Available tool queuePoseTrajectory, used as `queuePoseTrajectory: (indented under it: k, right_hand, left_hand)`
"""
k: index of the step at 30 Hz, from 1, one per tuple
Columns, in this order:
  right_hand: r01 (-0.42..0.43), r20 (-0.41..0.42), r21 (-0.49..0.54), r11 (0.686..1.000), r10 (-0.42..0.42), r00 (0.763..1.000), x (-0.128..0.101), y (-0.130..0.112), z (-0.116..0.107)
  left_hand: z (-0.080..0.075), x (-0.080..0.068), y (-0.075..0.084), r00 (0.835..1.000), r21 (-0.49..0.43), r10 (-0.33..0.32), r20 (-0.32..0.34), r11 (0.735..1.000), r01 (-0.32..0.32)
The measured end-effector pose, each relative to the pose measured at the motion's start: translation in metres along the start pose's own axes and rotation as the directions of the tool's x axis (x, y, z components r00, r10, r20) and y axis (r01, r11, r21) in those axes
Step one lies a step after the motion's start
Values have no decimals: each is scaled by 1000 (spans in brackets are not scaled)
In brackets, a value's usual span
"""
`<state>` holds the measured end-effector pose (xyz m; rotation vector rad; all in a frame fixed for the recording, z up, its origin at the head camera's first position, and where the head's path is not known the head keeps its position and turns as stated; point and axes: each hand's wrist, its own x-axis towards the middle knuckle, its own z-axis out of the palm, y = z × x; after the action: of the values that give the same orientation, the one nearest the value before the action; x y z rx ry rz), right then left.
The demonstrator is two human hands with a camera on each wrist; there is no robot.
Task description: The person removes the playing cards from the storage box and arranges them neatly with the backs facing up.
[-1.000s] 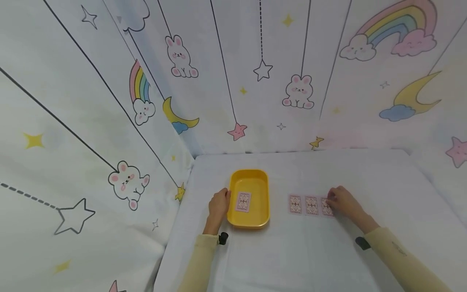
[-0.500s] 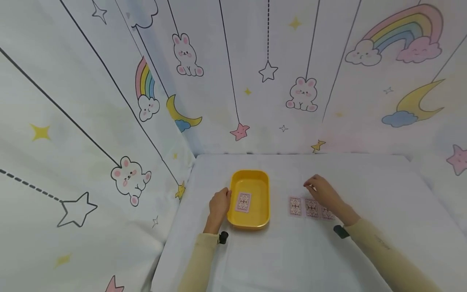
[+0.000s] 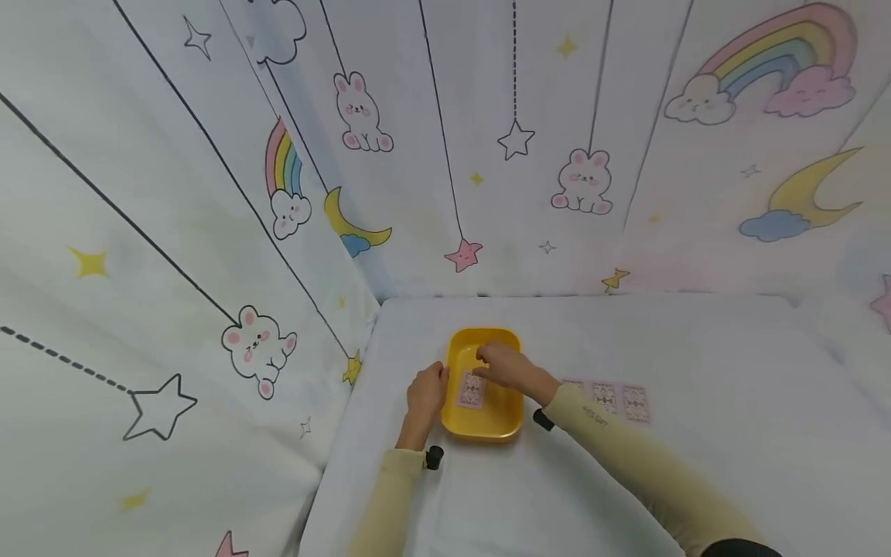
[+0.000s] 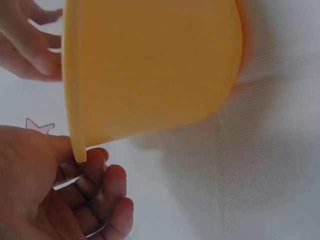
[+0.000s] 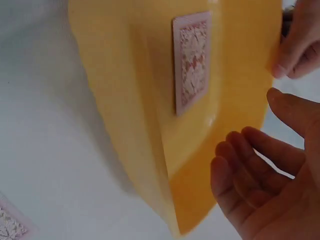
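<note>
A yellow tray (image 3: 503, 414) stands on the table, and my left hand (image 3: 427, 393) pinches its left rim between thumb and fingers (image 4: 116, 182). Inside it, a pink-bordered playing card (image 3: 471, 391) lies back up; its edge looks thick in the right wrist view, and I cannot tell whether it is a stack. My right hand (image 3: 508, 367) hovers over the tray beside that card, thumb and fingers (image 5: 237, 172) apart and holding nothing. To the tray's right, three more cards lie in a row: the near one (image 3: 574, 384) partly behind my sleeve, the middle one (image 3: 604, 397), the outer one (image 3: 636, 403).
A white cloth covers the table (image 3: 724, 363). Behind it and on the left hang white curtains (image 3: 418, 186) printed with bunnies, stars and rainbows. My right forearm (image 3: 626, 456) crosses in front of the card row.
My right hand has moved left from the outermost card, over the row, to above the tray. My left hand stays on the rim. The three cards in the row have kept their places.
</note>
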<state>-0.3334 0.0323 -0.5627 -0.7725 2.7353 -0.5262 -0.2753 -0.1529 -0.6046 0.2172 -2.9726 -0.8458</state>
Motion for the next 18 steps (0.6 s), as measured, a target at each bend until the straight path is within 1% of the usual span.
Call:
queuePoseTrajectory:
  k: [2,5,7,10,12,14,18]
  right_hand:
    - [-30,66,-30,999,32,997,9,-5,14]
    - [-86,123,-76,993,95,988,18,-8,28]
    - [-120,149,-112,986,136,979,21,-9,34]
    - [-163,161,-148,975,187,969,25,-8,42]
    - [-157,154,-172,972,184,971,25,-8,46]
    - [-131,149,-195,972,162,976,25,-10,48]
    - [-87,140,-241,967,124,982,21,-19,45]
  left_hand:
    - [1,-1,-2,1000,21,1,4,1000,-1]
    - [3,-2,-2,1000,32,5,4,999,-5]
    - [3,-3,-1,1000,31,11,0,999,-11]
    - [1,-4,2,1000,12,27,-15,1000,-27]
    - [-1,-5,3,999,16,28,-16,999,-27]
    - [-2,-4,3,1000,20,21,-7,1000,-20]
    - [-1,0,1,1000,22,10,3,1000,-10]
